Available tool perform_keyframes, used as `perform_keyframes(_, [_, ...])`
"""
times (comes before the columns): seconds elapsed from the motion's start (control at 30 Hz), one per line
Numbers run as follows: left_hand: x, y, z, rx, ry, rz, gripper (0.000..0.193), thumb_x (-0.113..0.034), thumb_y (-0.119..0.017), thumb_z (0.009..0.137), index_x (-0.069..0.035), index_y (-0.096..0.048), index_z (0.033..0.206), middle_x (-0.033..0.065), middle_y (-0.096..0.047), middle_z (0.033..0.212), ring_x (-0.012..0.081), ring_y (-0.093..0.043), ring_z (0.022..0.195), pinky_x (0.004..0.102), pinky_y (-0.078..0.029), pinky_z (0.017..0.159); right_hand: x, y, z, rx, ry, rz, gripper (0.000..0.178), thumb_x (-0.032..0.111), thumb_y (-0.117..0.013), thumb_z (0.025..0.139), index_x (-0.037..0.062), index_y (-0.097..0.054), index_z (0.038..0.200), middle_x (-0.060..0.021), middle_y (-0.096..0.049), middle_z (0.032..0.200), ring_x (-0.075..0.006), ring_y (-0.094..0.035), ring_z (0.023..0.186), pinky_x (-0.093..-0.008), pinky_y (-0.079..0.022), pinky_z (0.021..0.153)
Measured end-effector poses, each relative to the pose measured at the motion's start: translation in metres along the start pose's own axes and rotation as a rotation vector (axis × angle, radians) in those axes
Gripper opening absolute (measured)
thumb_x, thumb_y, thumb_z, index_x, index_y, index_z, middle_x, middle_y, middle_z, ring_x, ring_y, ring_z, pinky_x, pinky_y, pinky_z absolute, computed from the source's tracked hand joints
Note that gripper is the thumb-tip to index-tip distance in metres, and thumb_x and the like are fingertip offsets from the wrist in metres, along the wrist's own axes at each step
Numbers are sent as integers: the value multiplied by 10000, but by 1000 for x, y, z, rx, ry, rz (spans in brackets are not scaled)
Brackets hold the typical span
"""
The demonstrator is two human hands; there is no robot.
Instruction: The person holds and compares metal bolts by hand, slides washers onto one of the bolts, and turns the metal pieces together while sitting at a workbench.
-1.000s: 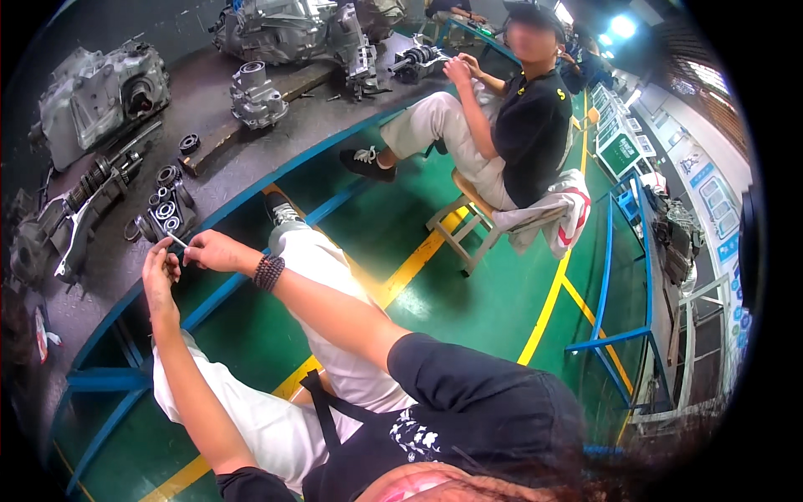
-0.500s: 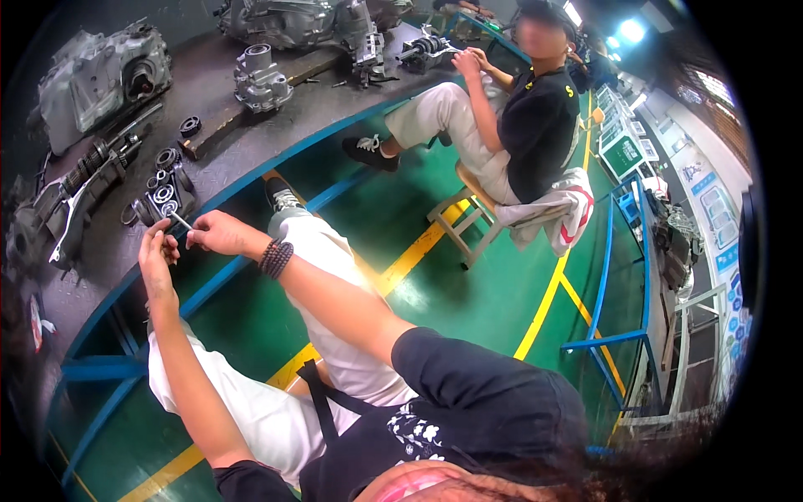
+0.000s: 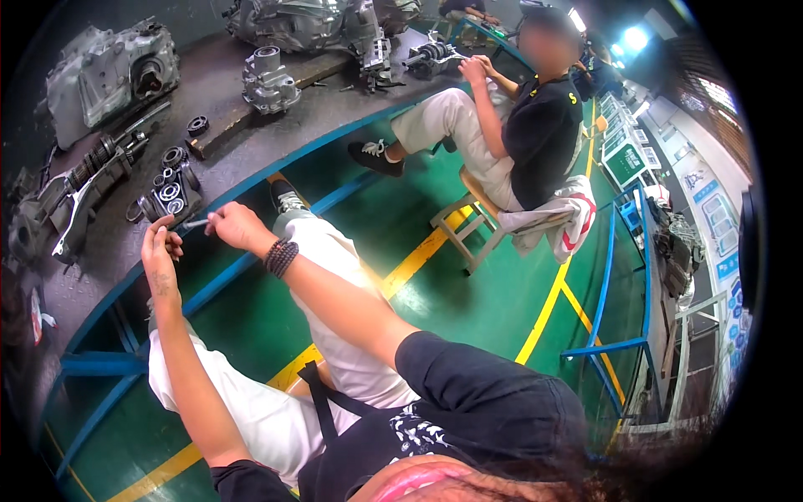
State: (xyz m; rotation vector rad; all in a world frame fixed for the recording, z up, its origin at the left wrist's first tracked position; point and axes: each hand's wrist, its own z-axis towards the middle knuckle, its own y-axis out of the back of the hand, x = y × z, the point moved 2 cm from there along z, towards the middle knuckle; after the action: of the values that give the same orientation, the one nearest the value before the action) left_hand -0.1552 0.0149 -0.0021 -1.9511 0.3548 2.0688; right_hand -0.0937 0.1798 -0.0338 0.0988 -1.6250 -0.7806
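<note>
By the table (image 3: 92, 293) edge, the right grip (image 3: 238, 227) is pinching a rod (image 3: 196, 223), probably light, stiff, best held near one end; the left grip (image 3: 161, 244) is hanging half-curled, contents unclear.

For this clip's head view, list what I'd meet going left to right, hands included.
Left hand → slim pale rod → right hand → co-worker's black shoe → wooden stool → blue metal frame.
</note>
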Motion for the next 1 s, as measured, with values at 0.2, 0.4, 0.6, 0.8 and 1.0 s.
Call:
perform_keyframes(0.2, [-2,-15,-2,110,-58,39,250,-177,-435,988,-71,-629,1104,-4,-570,741,57,-480,614,199,-355,570,-7,2,13,50,19,489,353,265,-515,953,15,-716,806,-65,-606,622,-150,-572,574,-309,-455,590])
perform_keyframes(0.4, [4,-17,-3,218,-43,123,271,-194,-423,998,-80,-582,1186,-2,-587,801,60,-502,661,196,-382,604,4,3,9,83,15,763,347,242,-476,981,-4,-674,837,26,-505,592,-65,-451,500,-224,-336,454])
perform_keyframes(0.6, [23,-3,6,104,-4,91,255,-130,-423,998,-80,-522,1228,34,-639,843,71,-524,643,195,-396,597,10,9,6,71,-32,960,317,236,-457,985,11,-656,884,41,-470,600,-53,-410,466,-215,-322,427])
perform_keyframes(0.8, [21,-7,5,117,-2,123,277,-157,-449,1002,-35,-525,1238,56,-650,896,84,-532,671,229,-431,599,9,8,6,99,9,941,312,234,-459,986,11,-653,884,43,-474,599,-50,-411,468,-210,-319,429])
perform_keyframes(1.0, [24,-9,0,176,-29,347,297,-153,-477,992,18,-549,1224,75,-665,909,111,-556,668,250,-460,608,13,4,4,141,43,908,289,227,-501,975,10,-661,870,38,-500,600,-47,-429,478,-205,-336,446])
